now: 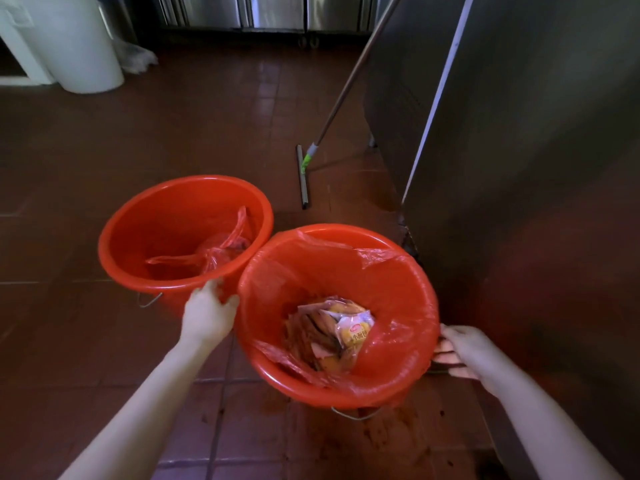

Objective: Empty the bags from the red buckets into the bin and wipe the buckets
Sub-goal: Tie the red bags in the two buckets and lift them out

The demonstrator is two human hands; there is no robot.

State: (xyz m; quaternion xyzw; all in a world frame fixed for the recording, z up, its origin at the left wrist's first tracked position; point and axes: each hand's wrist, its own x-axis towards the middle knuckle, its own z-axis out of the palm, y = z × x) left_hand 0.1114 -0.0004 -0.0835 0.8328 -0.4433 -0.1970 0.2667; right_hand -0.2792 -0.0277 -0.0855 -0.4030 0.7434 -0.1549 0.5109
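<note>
Two red buckets stand side by side on the floor. The near bucket point(412, 382) is lined with a red plastic bag point(391, 268) that holds food wrappers point(341, 329). My right hand point(460, 351) grips its rim on the right side. My left hand point(207, 313) sits between the two buckets, fingers spread, touching the near rim of the far bucket point(138, 216). A tied red bag point(221, 251) lies at the bottom of that far bucket.
A tall stainless steel cabinet point(519, 150) stands right beside the near bucket. A floor squeegee point(304, 168) leans against it. A white bin point(76, 43) stands at the far left, and steel units point(270, 12) line the back wall. The floor is red-brown tile.
</note>
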